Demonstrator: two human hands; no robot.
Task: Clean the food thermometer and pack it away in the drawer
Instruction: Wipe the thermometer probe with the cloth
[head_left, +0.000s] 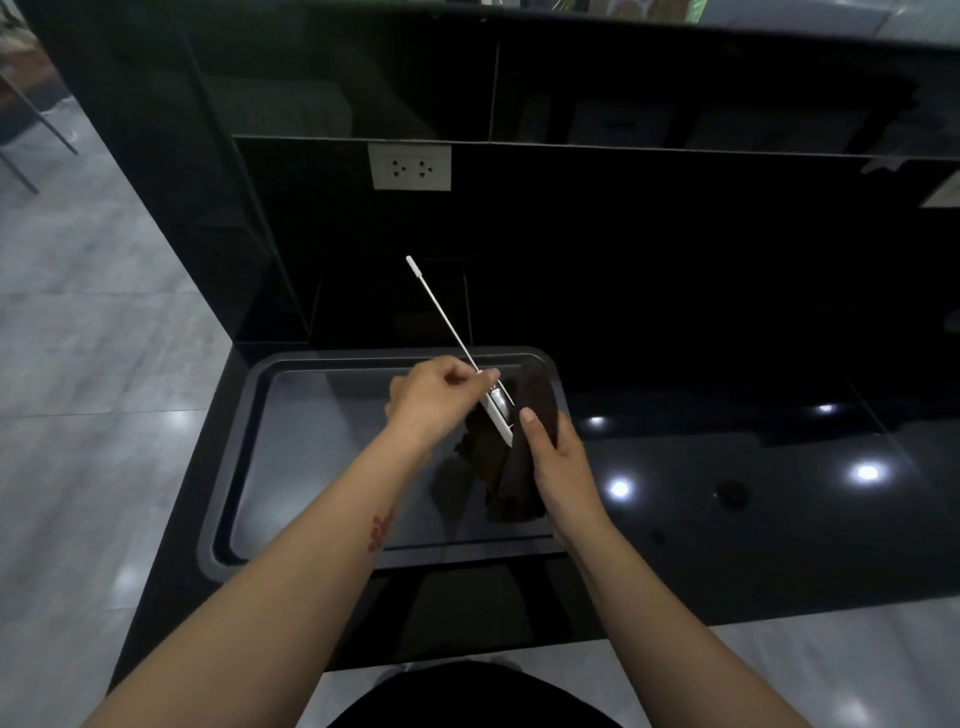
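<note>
The food thermometer has a white body and a long thin metal probe that points up and to the left, ending in a white tip cap. My left hand pinches it where the probe meets the body. My right hand grips a dark brown cloth against the thermometer's body, thumb on top. Both hands hover over the dark grey tray on the black counter. No drawer is in view.
The glossy black counter stretches right of the tray with ceiling lights reflected in it. A black wall panel with a white double socket rises behind. Grey tiled floor lies to the left.
</note>
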